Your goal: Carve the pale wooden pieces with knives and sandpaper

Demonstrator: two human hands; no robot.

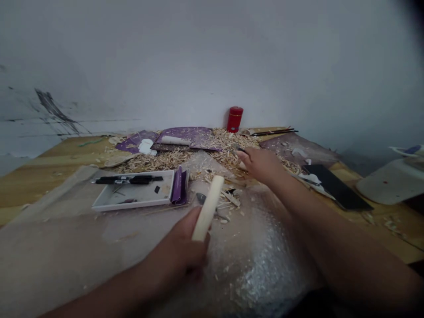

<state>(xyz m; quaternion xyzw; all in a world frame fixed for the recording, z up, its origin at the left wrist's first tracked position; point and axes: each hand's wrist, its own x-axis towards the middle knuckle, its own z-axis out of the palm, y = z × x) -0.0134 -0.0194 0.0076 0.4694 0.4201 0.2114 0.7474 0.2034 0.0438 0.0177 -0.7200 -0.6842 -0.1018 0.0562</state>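
My left hand (188, 243) is wrapped round a pale wooden stick (208, 207), which points up and away from me. Farther out, my right hand (260, 164) is closed over the heap of wood shavings (228, 140). A small dark piece shows at its fingertips and a pale end sticks out below the fingers; what it grips I cannot make out. Just behind the wooden stick lie a dark blade-shaped piece (200, 198) and loose wood chips (232, 198) on the clear plastic sheet (132, 247).
A white tray (132, 204) with black pens (129, 179) stands left, a purple pouch (179, 187) at its right end. A red canister (235, 119) is by the wall. Right lie a dark flat slab (338, 187) and a whitish container (392, 182).
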